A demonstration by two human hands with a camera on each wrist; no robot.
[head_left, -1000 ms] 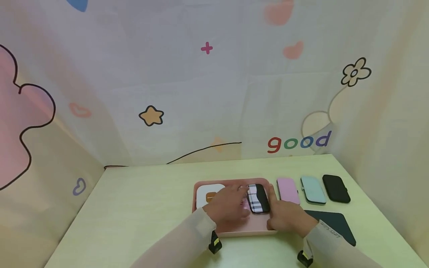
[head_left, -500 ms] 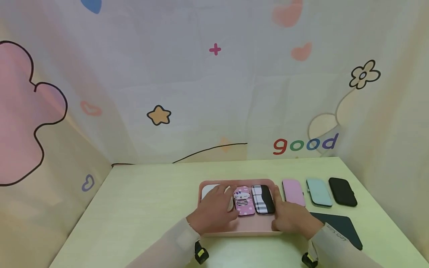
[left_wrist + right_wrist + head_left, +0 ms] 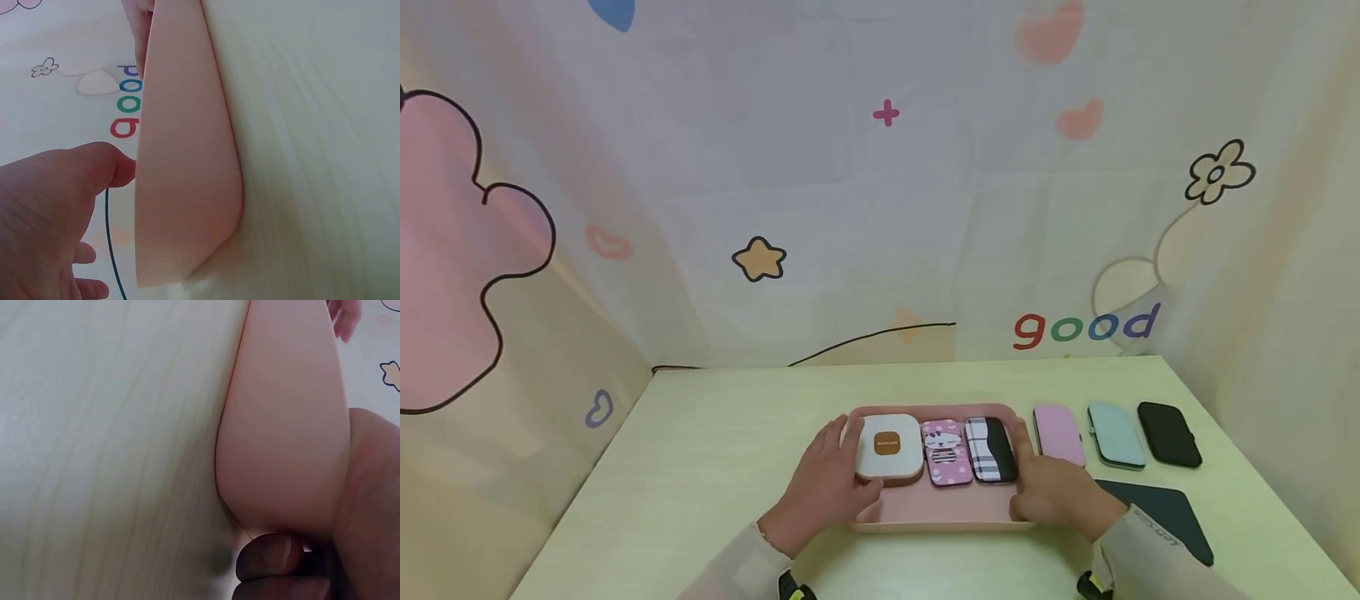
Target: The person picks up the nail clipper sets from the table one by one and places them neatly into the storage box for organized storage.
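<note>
A pink tray (image 3: 951,505) lies in front of me with three cases side by side in it. At its left is a white square case (image 3: 901,468) with a brown label. The middle one is a pink cat-print case (image 3: 949,473); at its right is a plaid-and-black case (image 3: 996,450). My left hand (image 3: 816,493) is at the tray's left side, fingers extended, thumb by the rim; the left wrist view shows the thumb (image 3: 115,165) at the rim. My right hand (image 3: 1060,493) grips the tray's right end, with curled fingers (image 3: 272,556) at its corner.
Right of the tray lie a plain pink case (image 3: 1060,437), a mint case (image 3: 1117,435) and a black case (image 3: 1170,434) in a row. A dark flat rectangle (image 3: 1172,512) lies partly behind my right forearm. A patterned curtain (image 3: 850,208) surrounds the table.
My left hand has moved left from over the middle of the tray to its left edge, uncovering the cat-print case and then the white case. The right hand stays at the right end.
</note>
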